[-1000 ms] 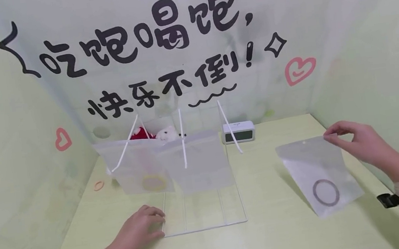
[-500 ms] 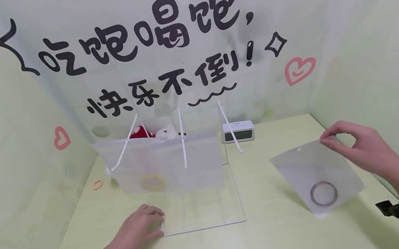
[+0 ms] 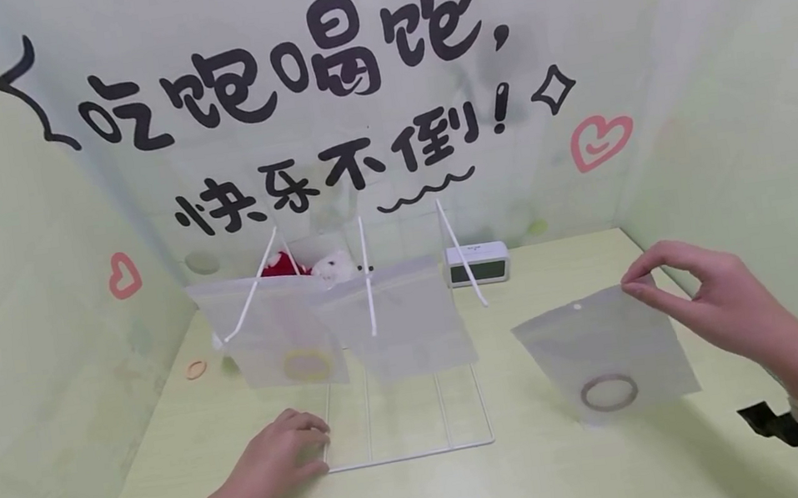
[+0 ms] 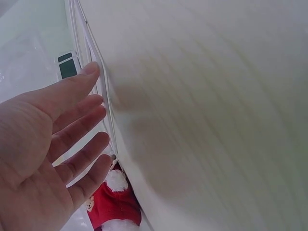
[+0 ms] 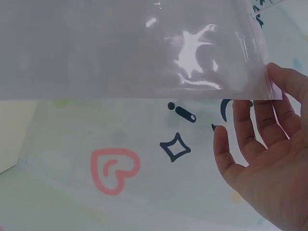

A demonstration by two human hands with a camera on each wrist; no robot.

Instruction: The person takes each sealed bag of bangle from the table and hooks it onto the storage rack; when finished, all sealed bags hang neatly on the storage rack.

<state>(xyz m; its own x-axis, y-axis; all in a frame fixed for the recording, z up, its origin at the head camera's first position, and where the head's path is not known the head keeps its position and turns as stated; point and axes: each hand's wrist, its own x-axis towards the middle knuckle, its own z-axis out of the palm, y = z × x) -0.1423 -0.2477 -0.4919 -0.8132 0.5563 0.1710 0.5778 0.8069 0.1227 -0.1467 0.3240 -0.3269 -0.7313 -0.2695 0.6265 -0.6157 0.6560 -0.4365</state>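
Observation:
At the right, my right hand (image 3: pixel 718 312) pinches the top right corner of a translucent plastic bag (image 3: pixel 600 340) between thumb and fingertips. A brownish ring (image 3: pixel 612 408) lies low inside this bag, and a small hole shows near its top edge. My left hand (image 3: pixel 272 463) rests at the front left corner of a white wire rack (image 3: pixel 411 456). Its fingers are relaxed and touch the base wire in the left wrist view. From the rack's left prong hangs a bag (image 3: pixel 243 328) with a yellow ring (image 3: pixel 308 377). Another translucent bag (image 3: pixel 405 324) hangs on the middle prong.
Behind the rack stand a red and white plush toy (image 3: pixel 283 266) and a white plush (image 3: pixel 332 268). A white digital clock (image 3: pixel 478 274) is behind the right prong. On the table's left lies a small orange ring (image 3: pixel 196 369). Printed fabric walls enclose three sides.
My right hand has moved left with the pinched bag, which tilts and swings along. The middle hanging bag sways slightly. My left hand has stayed at the rack's corner.

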